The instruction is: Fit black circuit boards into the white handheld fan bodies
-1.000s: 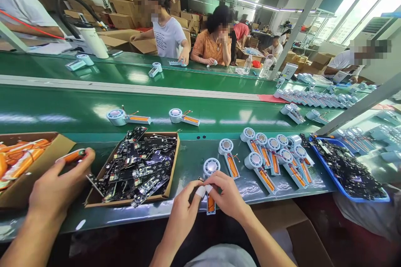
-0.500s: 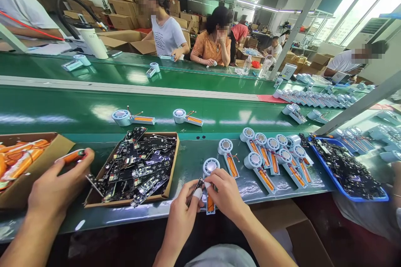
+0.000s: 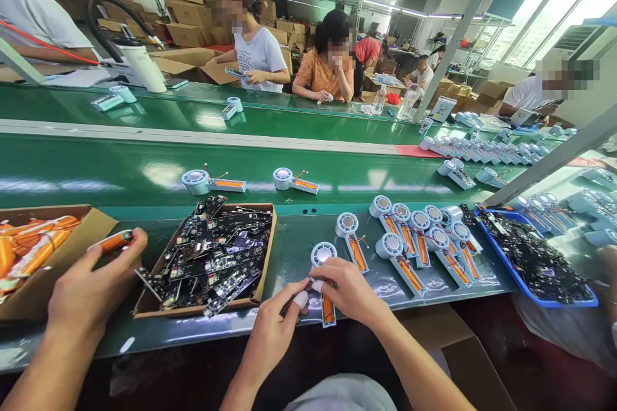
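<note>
In the head view a narrow black circuit board [image 3: 290, 302] is held between my two hands. My left hand [image 3: 272, 327], with a white cover on a fingertip, is closed round its near end. My right hand [image 3: 351, 289] pinches at its far end; its fingers hide most of that end, and any plug there cannot be made out. Right under my hands lies a light blue handheld fan body [image 3: 324, 252], its open handle [image 3: 328, 313] showing an orange battery and pointing toward me. Another open fan body [image 3: 347, 225] lies just right of it.
A carton of circuit boards [image 3: 273, 237] stands to the left. Beyond it a co-worker's hand [image 3: 81, 289] holds an orange battery beside a battery carton [image 3: 103, 225]. Several fan bodies [image 3: 419, 221] and a blue tray [image 3: 518, 282] of boards lie right. A green belt [image 3: 144, 154] runs behind.
The board has tipped flatter between my hands, and my right fingers have moved over its far end. Two fan bodies on the belt have shifted right. A co-worker opposite has raised a piece off the belt.
</note>
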The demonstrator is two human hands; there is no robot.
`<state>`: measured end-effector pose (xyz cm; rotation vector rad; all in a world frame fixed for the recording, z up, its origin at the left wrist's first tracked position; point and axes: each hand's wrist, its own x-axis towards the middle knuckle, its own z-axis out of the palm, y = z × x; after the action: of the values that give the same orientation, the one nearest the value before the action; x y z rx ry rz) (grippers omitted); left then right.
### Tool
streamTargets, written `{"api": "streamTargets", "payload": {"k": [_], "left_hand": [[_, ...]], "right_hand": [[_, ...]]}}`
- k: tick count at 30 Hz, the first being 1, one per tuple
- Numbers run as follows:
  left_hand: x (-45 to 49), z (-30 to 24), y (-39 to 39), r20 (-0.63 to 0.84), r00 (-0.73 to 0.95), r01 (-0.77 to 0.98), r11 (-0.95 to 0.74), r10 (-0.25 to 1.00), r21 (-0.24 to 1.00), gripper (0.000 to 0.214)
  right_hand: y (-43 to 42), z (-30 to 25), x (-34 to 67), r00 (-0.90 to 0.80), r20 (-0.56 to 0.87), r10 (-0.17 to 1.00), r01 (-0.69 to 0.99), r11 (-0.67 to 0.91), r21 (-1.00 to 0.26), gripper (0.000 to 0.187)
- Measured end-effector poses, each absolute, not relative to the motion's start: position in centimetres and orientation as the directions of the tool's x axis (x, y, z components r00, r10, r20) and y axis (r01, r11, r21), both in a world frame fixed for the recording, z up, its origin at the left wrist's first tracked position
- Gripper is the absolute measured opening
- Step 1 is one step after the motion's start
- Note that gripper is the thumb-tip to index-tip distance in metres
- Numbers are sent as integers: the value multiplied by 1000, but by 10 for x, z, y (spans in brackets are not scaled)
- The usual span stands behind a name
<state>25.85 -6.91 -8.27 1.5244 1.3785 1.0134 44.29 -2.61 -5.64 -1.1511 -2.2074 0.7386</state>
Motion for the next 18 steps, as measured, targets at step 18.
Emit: {"api": "streamTargets", "payload": {"k": [18], "left_hand": [[255,-105,-66,-12,-67,385,37,998,922,38]], "right_hand": [[-43,-44,465,-524,92,847,693,487,-531,34]]}}
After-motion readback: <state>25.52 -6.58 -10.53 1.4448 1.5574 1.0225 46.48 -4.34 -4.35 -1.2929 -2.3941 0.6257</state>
